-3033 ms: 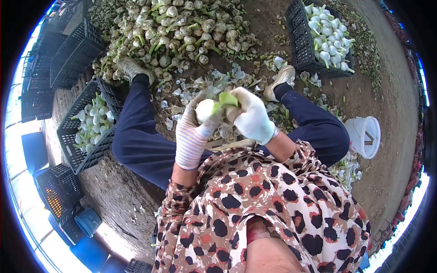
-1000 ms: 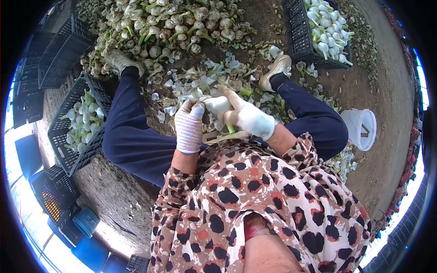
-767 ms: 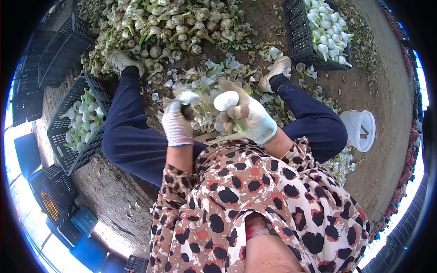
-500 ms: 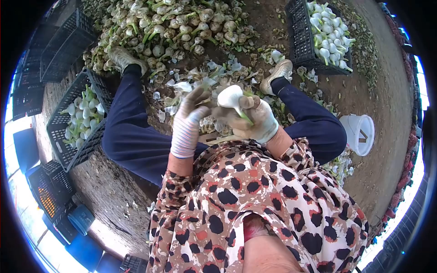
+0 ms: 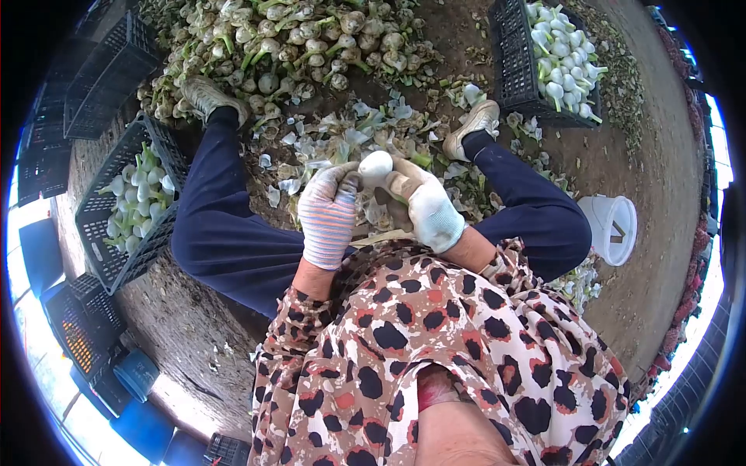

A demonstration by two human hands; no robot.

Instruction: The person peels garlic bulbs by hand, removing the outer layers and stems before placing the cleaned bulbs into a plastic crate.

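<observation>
Grasped in the fingers of the right hand, one white bulb is held up between two gloved hands, in front of the lap. By the left hand its near side is met with bent fingers; whether it is pinched there or only touched cannot be told.

From the left, one black plastic crate with latticed walls is seen, partly filled with white bulbs whose green stems are left on; they overlap too much to be counted. Below it one round blue bucket is placed. Two pale, scuffed shoes are planted well apart, and beyond the left one a single heap of rough, soil-stained bulbs is piled, past counting. Between the shoes the ground is strewn with thin, papery peelings. Striped knit is worn on the left hand, plain white on the right. Farther right, a second black crate is heaped with smooth, rounded white bulbs, and below it one white bucket is seen.
</observation>
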